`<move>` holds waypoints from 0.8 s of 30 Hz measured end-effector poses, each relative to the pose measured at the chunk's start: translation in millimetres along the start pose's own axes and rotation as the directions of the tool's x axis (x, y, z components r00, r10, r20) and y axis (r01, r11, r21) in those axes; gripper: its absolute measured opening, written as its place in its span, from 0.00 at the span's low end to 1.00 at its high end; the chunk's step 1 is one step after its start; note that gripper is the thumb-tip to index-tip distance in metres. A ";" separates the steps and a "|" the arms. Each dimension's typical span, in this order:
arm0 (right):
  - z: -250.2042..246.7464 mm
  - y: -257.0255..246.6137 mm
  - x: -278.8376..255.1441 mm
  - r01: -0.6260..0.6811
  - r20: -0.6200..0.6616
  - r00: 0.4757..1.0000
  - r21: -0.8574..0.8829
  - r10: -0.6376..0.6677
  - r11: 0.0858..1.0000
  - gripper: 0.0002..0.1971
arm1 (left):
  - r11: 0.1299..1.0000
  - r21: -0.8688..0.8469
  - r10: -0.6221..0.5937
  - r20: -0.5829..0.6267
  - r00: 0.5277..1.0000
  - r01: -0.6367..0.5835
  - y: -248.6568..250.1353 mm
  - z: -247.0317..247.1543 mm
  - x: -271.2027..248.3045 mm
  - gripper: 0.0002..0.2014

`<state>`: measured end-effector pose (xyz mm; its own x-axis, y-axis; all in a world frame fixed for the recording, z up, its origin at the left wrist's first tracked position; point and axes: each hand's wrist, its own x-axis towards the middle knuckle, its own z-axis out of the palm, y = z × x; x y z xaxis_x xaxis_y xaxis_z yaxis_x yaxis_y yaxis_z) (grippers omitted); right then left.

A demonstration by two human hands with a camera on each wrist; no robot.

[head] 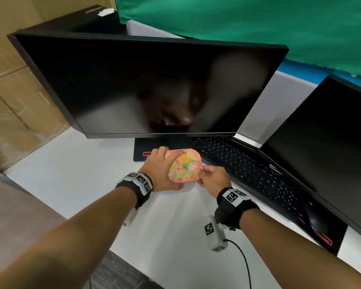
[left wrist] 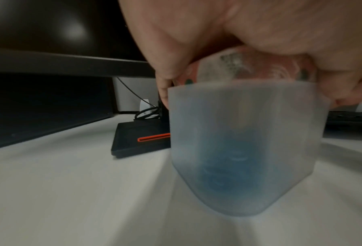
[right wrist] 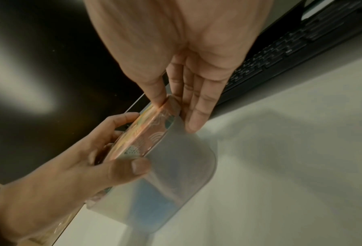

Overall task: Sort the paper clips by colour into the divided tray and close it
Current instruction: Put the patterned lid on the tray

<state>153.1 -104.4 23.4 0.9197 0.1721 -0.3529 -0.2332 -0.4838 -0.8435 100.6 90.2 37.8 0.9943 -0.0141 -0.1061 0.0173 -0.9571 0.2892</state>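
The tray is a frosted box on the white desk, with a pink patterned lid sitting on top of it. My left hand grips it from the left, fingers over the lid's far edge and thumb on the near wall. My right hand pinches the lid's right corner. In the right wrist view its thumb lies on the lid and its straight fingers run along the tray wall. Blue paper clips show dimly through the wall. Other colours are hidden.
A dark monitor stands just behind the tray, its base touching distance from my left fingers. A black keyboard and mouse lie to the right, below a second screen. Cardboard boxes stand at left.
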 end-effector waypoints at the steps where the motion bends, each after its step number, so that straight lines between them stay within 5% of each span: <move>1: 1.2 -1.3 -0.5 0.016 -0.003 1.000 -0.015 -0.016 1.000 0.09 | 1.000 -0.028 -0.001 0.015 1.000 0.002 -3.1 -1.6 -0.6 0.53; 11: 13.4 -12.0 -1.7 0.044 -0.003 0.999 -0.095 -0.045 0.995 0.08 | 0.950 -0.271 -0.129 0.115 0.985 0.157 -15.0 -5.3 -10.0 0.58; 18: 14.7 -3.7 1.5 -0.021 0.007 1.000 -0.045 0.022 0.999 0.17 | 0.933 -0.340 -0.088 0.096 0.991 0.116 -23.0 -10.2 -15.4 0.57; 24: 13.2 -5.5 -3.0 -0.084 0.008 0.996 -0.022 0.084 0.996 0.12 | 0.925 -0.360 -0.094 0.095 0.991 0.122 -23.4 -10.8 -20.0 0.56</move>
<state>147.5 -90.9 23.7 0.8944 0.1376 -0.4257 -0.3025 -0.5149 -0.8021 81.5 116.1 43.4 0.9738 0.0486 -0.2223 0.1753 -0.7831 0.5967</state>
